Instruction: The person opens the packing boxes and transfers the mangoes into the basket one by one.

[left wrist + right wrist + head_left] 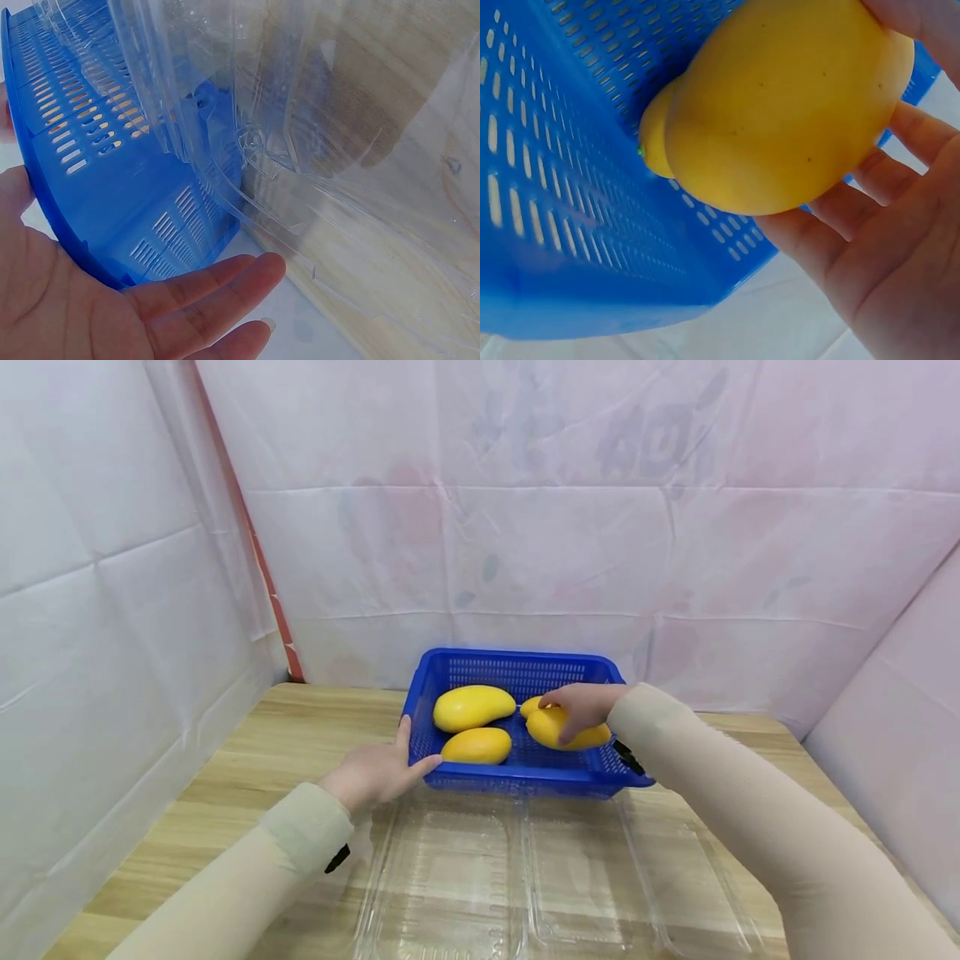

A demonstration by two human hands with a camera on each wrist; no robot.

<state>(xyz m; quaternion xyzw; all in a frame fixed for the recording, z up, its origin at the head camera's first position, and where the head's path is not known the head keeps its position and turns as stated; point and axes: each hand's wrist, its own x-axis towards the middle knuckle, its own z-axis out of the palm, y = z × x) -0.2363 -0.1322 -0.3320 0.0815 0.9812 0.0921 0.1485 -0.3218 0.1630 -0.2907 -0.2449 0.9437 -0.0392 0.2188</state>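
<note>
A blue slotted plastic basket [517, 774] holds yellow mangoes. My right hand [588, 708] grips a mango [551, 727] in the basket's right half, thumb and fingers around its sides. Another mango [657, 135] is partly hidden behind the held one. In the left half lie a larger mango [472, 707] and, in front of it, a smaller mango [477, 747]. My left hand [378, 771] rests at the basket's front left corner, touching the rim. In the left wrist view its fingers [217, 300] extend loosely outside the basket wall.
Clear plastic trays [450, 877] lie on the wooden table [337, 710] in front of the basket, right up against its front side. White sheeting [555, 552] hangs close behind, with more at the left and right sides.
</note>
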